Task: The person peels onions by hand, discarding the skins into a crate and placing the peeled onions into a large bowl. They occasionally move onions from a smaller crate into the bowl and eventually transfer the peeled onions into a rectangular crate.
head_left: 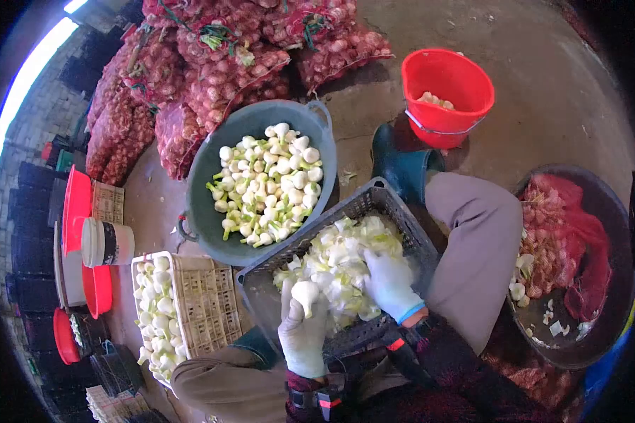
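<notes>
Lower centre: white-gloved left hand (303,334) grips round white garlic bulb (305,292), stem (308,311) pointing down-frame; gloved right hand (389,282), farther right on pale papery skins (337,259), grip unclear.

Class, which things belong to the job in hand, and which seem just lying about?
In the job:
- left hand, holding white bulb
- right hand
- pale skins
- black crate

Apparently lying about:
- white bucket
- red basin

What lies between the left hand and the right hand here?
In the head view, pale garlic skins heaped in the dark crate lie between the left hand, which holds a white bulb, and the right hand.
</notes>
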`<state>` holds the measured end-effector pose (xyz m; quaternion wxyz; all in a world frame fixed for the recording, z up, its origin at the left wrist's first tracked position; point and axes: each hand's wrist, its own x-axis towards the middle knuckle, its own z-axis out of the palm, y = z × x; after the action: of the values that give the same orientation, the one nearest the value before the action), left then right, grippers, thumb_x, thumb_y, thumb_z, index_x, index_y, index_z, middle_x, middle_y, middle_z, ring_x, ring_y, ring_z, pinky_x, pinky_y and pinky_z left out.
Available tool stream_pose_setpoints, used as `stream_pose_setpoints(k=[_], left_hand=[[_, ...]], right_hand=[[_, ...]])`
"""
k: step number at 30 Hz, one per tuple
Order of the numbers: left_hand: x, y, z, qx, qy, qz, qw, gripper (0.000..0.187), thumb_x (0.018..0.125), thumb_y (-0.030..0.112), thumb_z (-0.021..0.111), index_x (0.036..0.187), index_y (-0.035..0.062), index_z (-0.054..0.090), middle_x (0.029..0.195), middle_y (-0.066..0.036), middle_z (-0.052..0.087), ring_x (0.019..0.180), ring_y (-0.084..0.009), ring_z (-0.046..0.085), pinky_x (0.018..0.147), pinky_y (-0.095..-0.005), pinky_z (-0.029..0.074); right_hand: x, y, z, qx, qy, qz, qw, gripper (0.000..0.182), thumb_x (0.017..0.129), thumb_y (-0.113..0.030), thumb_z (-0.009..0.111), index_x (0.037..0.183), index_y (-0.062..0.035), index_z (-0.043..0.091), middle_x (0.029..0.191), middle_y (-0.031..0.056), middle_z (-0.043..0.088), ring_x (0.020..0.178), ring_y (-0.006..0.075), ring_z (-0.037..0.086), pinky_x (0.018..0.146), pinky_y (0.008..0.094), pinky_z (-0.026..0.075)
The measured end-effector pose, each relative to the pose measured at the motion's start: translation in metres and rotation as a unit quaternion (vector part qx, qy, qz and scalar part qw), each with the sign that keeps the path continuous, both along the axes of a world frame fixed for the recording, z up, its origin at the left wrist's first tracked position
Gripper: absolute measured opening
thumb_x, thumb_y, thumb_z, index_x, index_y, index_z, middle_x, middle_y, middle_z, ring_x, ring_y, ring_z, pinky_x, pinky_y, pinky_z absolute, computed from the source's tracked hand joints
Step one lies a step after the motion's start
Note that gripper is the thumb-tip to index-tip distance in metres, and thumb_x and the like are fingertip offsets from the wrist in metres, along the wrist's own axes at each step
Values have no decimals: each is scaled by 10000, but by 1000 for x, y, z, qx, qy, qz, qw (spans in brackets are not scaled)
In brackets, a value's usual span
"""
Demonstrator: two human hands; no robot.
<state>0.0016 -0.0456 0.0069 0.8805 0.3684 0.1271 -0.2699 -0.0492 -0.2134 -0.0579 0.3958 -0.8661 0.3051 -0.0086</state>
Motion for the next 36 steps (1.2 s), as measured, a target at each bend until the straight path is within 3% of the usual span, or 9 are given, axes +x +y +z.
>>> stream_pose_setpoints(k=[3,5,6,19,21,24,27,31,36], left_hand=[[9,-5,-2,43,-46,-13,998,586,871,210,672,1380,88,408,1298,-126,505,1160,-262,499,1020,-440,394],[7,-10,-6,58,-53,-29,997,577,878,224,663,1378,93,407,1310,-122,496,1171,-260,491,1016,-440,395],[6,-15,-6,105,-60,-33,992,572,884,231,654,1378,88,403,1317,-122,490,1179,-261,486,1011,-438,394],[17,-28,-30,64,38,-77,994,617,911,250,628,1388,-40,367,1318,-140,502,1211,-237,484,1022,-366,385],[18,-25,-15,244,-11,-151,958,693,882,179,665,1427,-61,310,1261,-138,544,1109,-204,551,919,-300,452],[18,-12,-21,235,12,-140,962,726,862,118,679,1439,-72,280,1191,-131,588,974,-156,594,780,-248,483],[14,-11,-22,256,-10,-130,958,674,860,138,693,1401,-72,351,1170,-120,599,939,-144,599,750,-245,485],[12,-8,-16,218,-16,-108,970,585,853,205,719,1312,-59,470,1141,-100,612,906,-140,599,733,-239,481],[14,-8,-1,212,15,-80,974,525,880,289,690,1255,-36,519,1067,-78,617,827,-119,579,673,-230,470]], right_hand=[[5,2,28,-19,-58,39,997,374,822,-250,704,1120,-35,634,836,174,652,796,327,653,683,428,488],[13,15,33,373,-220,23,901,332,804,-252,727,1022,-7,672,832,167,658,772,267,658,669,380,492],[18,20,32,404,-211,-6,890,278,794,-237,736,908,12,686,816,152,664,744,223,656,655,346,492],[26,32,-7,99,-222,-48,969,198,780,-102,693,900,-8,566,716,155,622,624,321,625,578,400,501],[28,28,-5,103,-207,-29,972,210,795,-116,694,904,-7,551,703,143,616,611,296,630,564,393,501],[30,21,-2,514,-147,-168,828,222,886,-196,655,934,-2,558,704,64,600,650,138,617,580,322,504],[32,14,11,316,-213,-24,924,190,894,-180,641,950,-9,579,731,81,622,684,165,632,622,314,501],[42,1,-10,247,-101,-105,958,226,836,-224,705,927,-38,617,804,109,641,713,248,644,656,335,502],[26,21,23,143,-272,27,951,169,841,-188,661,950,-62,640,813,132,636,684,283,644,606,366,508]])
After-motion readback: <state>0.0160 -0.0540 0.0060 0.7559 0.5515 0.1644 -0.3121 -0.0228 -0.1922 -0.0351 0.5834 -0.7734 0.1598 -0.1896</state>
